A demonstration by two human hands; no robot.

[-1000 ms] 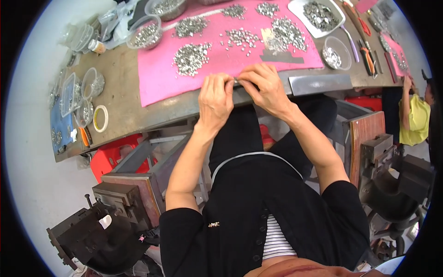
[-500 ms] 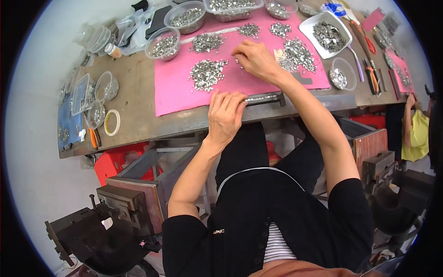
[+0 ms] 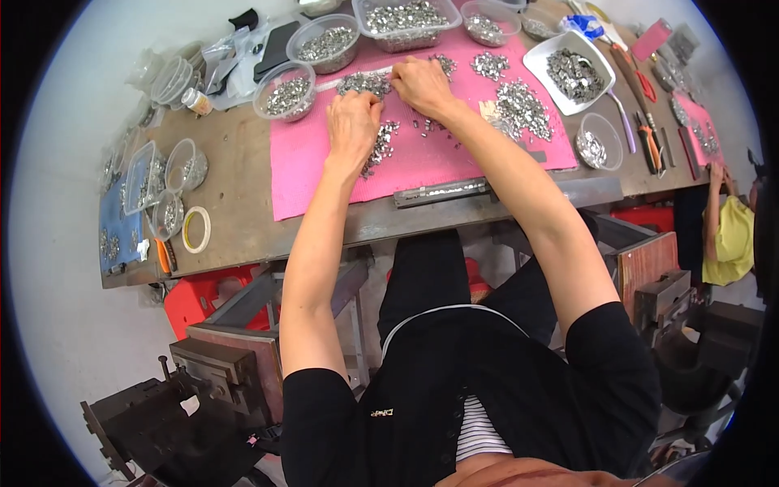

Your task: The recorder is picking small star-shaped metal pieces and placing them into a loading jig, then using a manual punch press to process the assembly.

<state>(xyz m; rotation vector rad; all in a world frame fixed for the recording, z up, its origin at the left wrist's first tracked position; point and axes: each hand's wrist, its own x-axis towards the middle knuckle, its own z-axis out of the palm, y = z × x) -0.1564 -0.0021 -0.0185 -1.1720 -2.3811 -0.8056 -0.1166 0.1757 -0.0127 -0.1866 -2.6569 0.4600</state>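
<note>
My left hand point(image 3: 353, 123) is over the pink mat, its fingers curled down at the edge of a pile of small silvery metal pieces point(image 3: 362, 82). Whatever its fingertips pinch is hidden. My right hand point(image 3: 420, 86) bends over the other side of the same pile, fingers drawn together; I cannot make out what they hold. Under my left wrist lies a second pile of metal pieces point(image 3: 381, 150), partly covered. A dark metal bar point(image 3: 442, 193) with a row of shiny pieces along it rests at the mat's near edge, untouched by either hand.
Clear plastic tubs of metal pieces point(image 3: 286, 114) line the back. To the right are a white tray point(image 3: 531, 58), a small tub point(image 3: 602, 166) and orange-handled pliers point(image 3: 649, 146). A tape roll point(image 3: 188, 230) lies left. At far right is another person in yellow point(image 3: 726, 243).
My left hand has left the bar at the near edge and moved up and left to the pile. My right hand has shifted slightly up and left to that pile too.
</note>
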